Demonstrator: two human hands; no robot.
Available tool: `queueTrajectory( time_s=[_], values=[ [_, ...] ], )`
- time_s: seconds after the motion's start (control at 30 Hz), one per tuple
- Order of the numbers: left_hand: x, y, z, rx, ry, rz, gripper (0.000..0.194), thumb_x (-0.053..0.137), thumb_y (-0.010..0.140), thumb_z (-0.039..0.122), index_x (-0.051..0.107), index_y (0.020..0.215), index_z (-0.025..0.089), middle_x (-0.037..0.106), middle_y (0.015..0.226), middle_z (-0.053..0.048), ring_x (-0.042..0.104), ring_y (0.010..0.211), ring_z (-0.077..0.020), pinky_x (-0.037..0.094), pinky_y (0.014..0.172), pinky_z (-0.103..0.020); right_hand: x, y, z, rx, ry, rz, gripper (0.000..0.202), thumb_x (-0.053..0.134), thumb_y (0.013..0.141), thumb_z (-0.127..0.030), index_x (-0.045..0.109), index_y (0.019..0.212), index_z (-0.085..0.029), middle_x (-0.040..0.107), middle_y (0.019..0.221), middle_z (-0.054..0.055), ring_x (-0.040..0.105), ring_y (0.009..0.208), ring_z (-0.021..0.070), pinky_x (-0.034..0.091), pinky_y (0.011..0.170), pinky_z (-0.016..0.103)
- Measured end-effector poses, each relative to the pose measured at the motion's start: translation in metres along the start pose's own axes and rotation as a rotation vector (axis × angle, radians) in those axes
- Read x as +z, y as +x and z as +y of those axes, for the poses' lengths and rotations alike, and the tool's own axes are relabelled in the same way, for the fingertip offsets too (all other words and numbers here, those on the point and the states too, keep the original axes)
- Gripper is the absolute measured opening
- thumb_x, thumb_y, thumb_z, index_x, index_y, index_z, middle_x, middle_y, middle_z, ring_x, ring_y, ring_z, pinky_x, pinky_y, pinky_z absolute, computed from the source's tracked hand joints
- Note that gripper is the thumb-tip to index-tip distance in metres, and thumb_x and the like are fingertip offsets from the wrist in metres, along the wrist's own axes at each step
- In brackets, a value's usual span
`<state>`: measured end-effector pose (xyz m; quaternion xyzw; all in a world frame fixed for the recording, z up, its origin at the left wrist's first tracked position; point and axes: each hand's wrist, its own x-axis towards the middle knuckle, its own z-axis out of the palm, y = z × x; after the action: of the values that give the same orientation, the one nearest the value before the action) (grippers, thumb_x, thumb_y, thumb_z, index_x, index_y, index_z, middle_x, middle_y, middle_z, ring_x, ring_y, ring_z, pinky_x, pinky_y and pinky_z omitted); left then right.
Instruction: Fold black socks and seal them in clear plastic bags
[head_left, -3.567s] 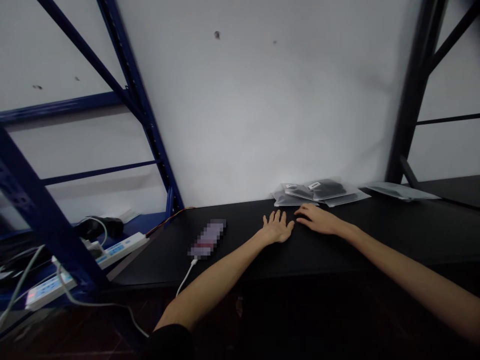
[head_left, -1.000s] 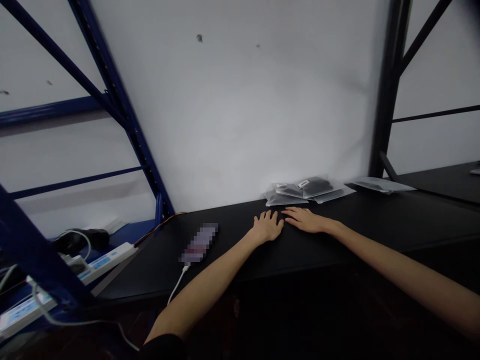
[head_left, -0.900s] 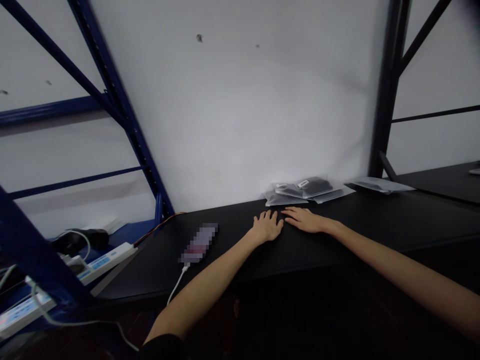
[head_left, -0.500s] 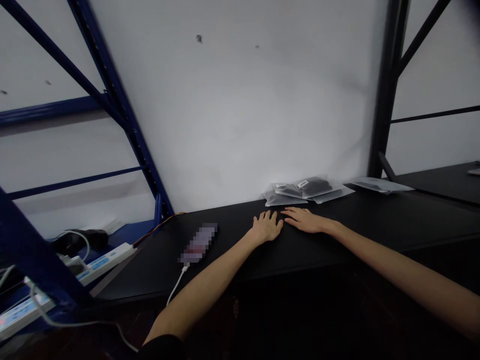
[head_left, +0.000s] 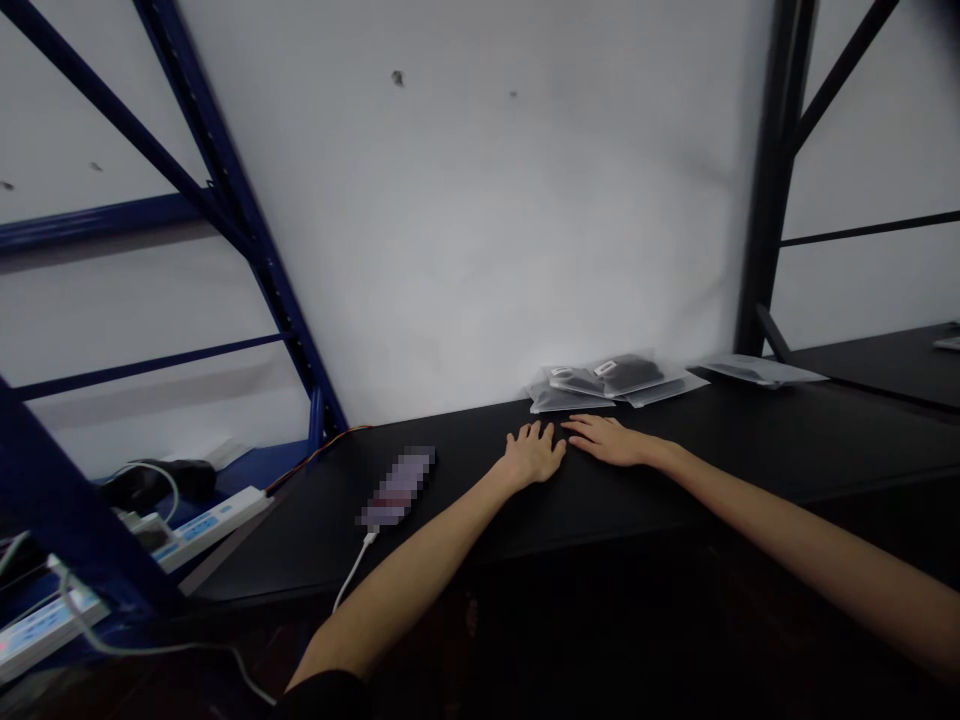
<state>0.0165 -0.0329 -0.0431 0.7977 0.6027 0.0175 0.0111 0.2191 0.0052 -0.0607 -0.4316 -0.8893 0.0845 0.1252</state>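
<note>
My left hand [head_left: 533, 455] lies flat on the black tabletop [head_left: 465, 500], palm down, fingers spread and holding nothing. Just to its right, my right hand [head_left: 606, 440] rests on the same surface with its fingers stretched toward the left one. The fingertips of the two hands are close together. Behind them, against the wall, lie frosted plastic zip bags [head_left: 574, 385] with dark contents and small white labels. A phone [head_left: 397, 487], its screen blurred out, is to the left of my left hand, with a white cable [head_left: 352, 570] plugged into its near end.
Another flat translucent bag [head_left: 761, 370] lies farther right by a black upright post [head_left: 766, 200]. At left stands a blue metal rack [head_left: 247, 215], with a white power strip [head_left: 217, 517] and cables on its shelf. A white wall [head_left: 480, 220] closes off the back.
</note>
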Motion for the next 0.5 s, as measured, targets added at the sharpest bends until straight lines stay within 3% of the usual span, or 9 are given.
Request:
queueTrajectory(
  time_s=[0.5],
  values=[
    [0.0008, 0.0013, -0.0008, 0.0, -0.004, 0.0, 0.074, 0.016, 0.101, 0.059, 0.028, 0.162, 0.018, 0.024, 0.169, -0.014, 0.022, 0.155, -0.0362, 0.022, 0.122, -0.063, 0.0004, -0.0001, 0.0012, 0.004, -0.001, -0.003, 0.067, 0.025, 0.103, -0.057, 0.043, 0.158, -0.023, 0.034, 0.166, 0.014, 0.029, 0.153, 0.0339, 0.023, 0.122, 0.058]
  ],
)
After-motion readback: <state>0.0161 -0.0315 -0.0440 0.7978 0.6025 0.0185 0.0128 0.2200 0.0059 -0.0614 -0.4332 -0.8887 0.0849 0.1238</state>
